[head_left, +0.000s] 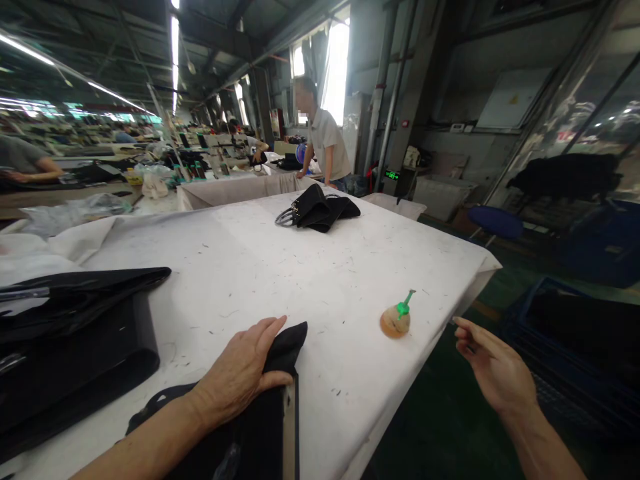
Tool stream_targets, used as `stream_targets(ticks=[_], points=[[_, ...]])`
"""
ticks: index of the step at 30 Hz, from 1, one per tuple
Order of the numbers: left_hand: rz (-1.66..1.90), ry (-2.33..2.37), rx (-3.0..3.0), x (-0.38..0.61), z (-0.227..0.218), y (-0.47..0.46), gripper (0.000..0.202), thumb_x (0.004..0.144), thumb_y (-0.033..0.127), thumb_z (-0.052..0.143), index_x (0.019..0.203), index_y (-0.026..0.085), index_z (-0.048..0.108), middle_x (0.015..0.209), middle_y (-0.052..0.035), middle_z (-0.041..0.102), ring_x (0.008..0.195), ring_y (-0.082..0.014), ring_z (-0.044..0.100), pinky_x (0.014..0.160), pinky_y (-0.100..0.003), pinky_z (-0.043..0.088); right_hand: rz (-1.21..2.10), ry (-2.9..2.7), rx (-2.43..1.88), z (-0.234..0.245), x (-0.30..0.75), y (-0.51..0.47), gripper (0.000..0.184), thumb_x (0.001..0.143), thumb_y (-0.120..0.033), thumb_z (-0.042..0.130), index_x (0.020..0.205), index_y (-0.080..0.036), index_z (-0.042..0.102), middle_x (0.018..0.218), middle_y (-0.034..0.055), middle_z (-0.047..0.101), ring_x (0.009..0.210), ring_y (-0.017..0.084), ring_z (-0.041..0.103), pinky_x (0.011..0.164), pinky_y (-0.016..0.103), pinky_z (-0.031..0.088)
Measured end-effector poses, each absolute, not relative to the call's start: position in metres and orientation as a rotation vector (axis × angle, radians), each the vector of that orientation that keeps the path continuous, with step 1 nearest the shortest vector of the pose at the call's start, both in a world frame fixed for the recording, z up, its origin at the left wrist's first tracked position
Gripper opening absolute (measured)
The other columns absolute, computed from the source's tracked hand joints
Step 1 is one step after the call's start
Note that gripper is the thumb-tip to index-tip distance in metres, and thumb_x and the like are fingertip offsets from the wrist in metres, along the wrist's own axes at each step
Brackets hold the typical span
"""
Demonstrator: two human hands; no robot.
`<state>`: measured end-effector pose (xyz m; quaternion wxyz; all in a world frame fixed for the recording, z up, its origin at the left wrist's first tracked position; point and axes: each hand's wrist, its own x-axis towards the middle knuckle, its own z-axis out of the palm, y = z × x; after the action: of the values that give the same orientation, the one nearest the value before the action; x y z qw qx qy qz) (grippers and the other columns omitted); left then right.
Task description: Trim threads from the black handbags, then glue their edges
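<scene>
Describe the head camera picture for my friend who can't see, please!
A person's left hand rests on black material on a white-covered table; the right hand shows beyond the table's right edge. A green-tipped bottle sits between them, and another person stands past the far end.

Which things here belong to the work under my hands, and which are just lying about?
Likely in the work:
- Black piece, under your left hand
- Perhaps the green-nozzled bottle, near your right hand

Apparently lying about:
- Black bundle with handles, farther back
- Clear plastic, far left
</scene>
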<state>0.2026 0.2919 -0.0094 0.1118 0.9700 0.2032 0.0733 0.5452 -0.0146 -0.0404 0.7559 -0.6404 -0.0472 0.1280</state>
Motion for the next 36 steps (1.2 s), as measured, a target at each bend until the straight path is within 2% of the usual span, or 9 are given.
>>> stream_targets(ticks=[2, 5, 7, 10, 13, 16, 19, 25, 36], points=[[0.409, 0.514, 2.966, 0.205, -0.007, 0.293, 0.076, 0.085, 0.055, 0.065, 0.145, 0.02, 0.035, 0.142, -0.0174, 0.051, 0.127, -0.0339, 0.051, 0.107, -0.048, 0.039, 0.312, -0.088, -1.349, -0.043, 0.54, -0.013, 0.037, 0.063, -0.041, 0.081, 0.091, -0.017, 0.079, 0.085, 0.0056, 0.07, 0.078, 0.016, 0.061, 0.065, 0.025, 0.054], [0.617, 0.397, 3.075, 0.213, 0.002, 0.289, 0.059, 0.09, 0.038, 0.061, 0.142, 0.02, 0.038, 0.138, -0.0157, 0.054, 0.129, -0.0328, 0.048, 0.109, -0.05, 0.034, 0.339, -0.032, -1.307, -0.052, 0.537, -0.013, 0.035, 0.064, -0.038, 0.081, 0.093, -0.018, 0.079, 0.086, 0.005, 0.07, 0.073, 0.015, 0.059, 0.062, 0.025, 0.054], [0.632, 0.308, 3.103, 0.222, 0.01, 0.283, 0.052, 0.091, 0.026, 0.056, 0.141, 0.021, 0.041, 0.137, -0.0137, 0.055, 0.13, -0.032, 0.046, 0.11, -0.051, 0.031, 0.351, 0.026, -1.285, -0.064, 0.537, -0.014, 0.038, 0.064, -0.036, 0.082, 0.098, -0.019, 0.077, 0.09, 0.0035, 0.069, 0.073, 0.014, 0.058, 0.062, 0.024, 0.053], [0.563, 0.17, 3.082, 0.238, 0.023, 0.272, 0.051, 0.09, 0.017, 0.053, 0.139, 0.02, 0.043, 0.137, -0.0119, 0.055, 0.131, -0.0303, 0.045, 0.111, -0.05, 0.031, 0.369, 0.163, -1.252, -0.094, 0.538, -0.018, 0.044, 0.068, -0.037, 0.079, 0.111, -0.028, 0.071, 0.11, -0.0005, 0.068, 0.083, 0.013, 0.06, 0.066, 0.023, 0.052], [0.458, 0.081, 3.034, 0.255, 0.026, 0.26, 0.049, 0.091, 0.018, 0.051, 0.139, 0.02, 0.044, 0.138, -0.0114, 0.054, 0.132, -0.0295, 0.043, 0.111, -0.049, 0.032, 0.451, 0.379, -1.225, -0.134, 0.535, -0.02, 0.037, 0.077, -0.045, 0.07, 0.111, -0.031, 0.065, 0.125, 0.0001, 0.062, 0.097, 0.018, 0.062, 0.071, 0.028, 0.052], [0.254, 0.069, 2.975, 0.268, 0.013, 0.248, 0.05, 0.091, 0.022, 0.052, 0.141, 0.021, 0.044, 0.14, -0.0107, 0.052, 0.133, -0.0296, 0.042, 0.113, -0.049, 0.034, 0.582, 0.593, -1.19, -0.176, 0.526, -0.018, 0.039, 0.087, -0.051, 0.061, 0.117, -0.025, 0.059, 0.126, 0.0072, 0.058, 0.106, 0.023, 0.061, 0.08, 0.038, 0.052], [0.006, 0.11, 2.913, 0.269, -0.01, 0.233, 0.056, 0.088, 0.024, 0.055, 0.143, 0.022, 0.042, 0.145, -0.0108, 0.049, 0.136, -0.0309, 0.04, 0.115, -0.051, 0.034, 0.696, 0.71, -1.119, -0.207, 0.518, -0.01, 0.044, 0.094, -0.05, 0.055, 0.123, -0.017, 0.056, 0.122, 0.0105, 0.059, 0.102, 0.024, 0.062, 0.084, 0.044, 0.053], [-0.245, 0.132, 2.856, 0.26, -0.034, 0.217, 0.054, 0.087, 0.016, 0.05, 0.141, 0.024, 0.046, 0.147, -0.0105, 0.048, 0.138, -0.0304, 0.041, 0.115, -0.054, 0.035, 0.668, 0.633, -0.969, -0.233, 0.528, 0.011, 0.028, 0.095, -0.034, 0.061, 0.116, -0.016, 0.061, 0.109, 0.0062, 0.065, 0.087, 0.017, 0.065, 0.074, 0.035, 0.057], [-0.23, 0.144, 2.824, 0.263, -0.03, 0.215, 0.04, 0.09, 0.019, 0.049, 0.128, 0.025, 0.057, 0.137, -0.0093, 0.053, 0.131, -0.028, 0.045, 0.113, -0.05, 0.038, 0.425, 0.666, -0.924, -0.244, 0.521, -0.019, 0.024, 0.094, -0.031, 0.062, 0.112, -0.015, 0.062, 0.103, 0.0045, 0.065, 0.08, 0.014, 0.065, 0.067, 0.03, 0.057]])
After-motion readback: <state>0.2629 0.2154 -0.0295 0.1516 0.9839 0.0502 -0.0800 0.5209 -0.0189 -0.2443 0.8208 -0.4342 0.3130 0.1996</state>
